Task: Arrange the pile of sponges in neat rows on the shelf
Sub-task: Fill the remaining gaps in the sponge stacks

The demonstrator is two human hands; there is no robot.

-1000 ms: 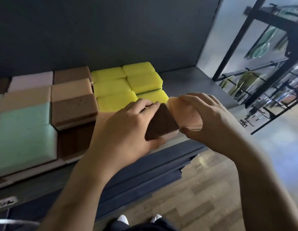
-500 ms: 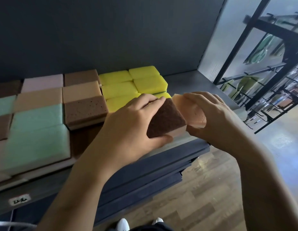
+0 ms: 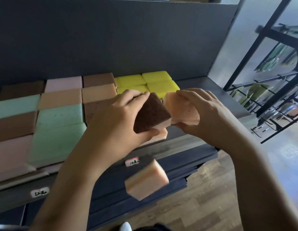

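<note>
**Inspector:** Sorting is the step in hand. The left hand is closed around a brown-topped sponge, fingers over its far edge and thumb under the near corner. The right hand is closed on a peach sponge, fingers over the top, thumb below. The two sponges touch at one corner, held just above the front lip of the shelf.

**Clerk:** And the one below them?

**Inspector:** A third, peach-and-cream sponge shows blurred in front of the shelf edge, below both hands and touching neither. It appears to be in the air, off the shelf. Another pale sponge lies on the shelf directly under the left hand's piece.

**Clerk:** How far along is the work?

**Inspector:** Well along, by judgement. Rows of green sponges, brown and peach ones, and yellow sponges already sit tight against each other toward the back wall. Bare shelf remains to the right of the yellow block.

**Clerk:** What does the next move call for?

**Inspector:** Separating the two held pieces and setting each flat, edges square to its neighbours, likely on the open right side or the front row. The loose sponge will probably need retrieving from the floor. Foam this soft deforms under pressure, so a light grip suits placement.
</note>
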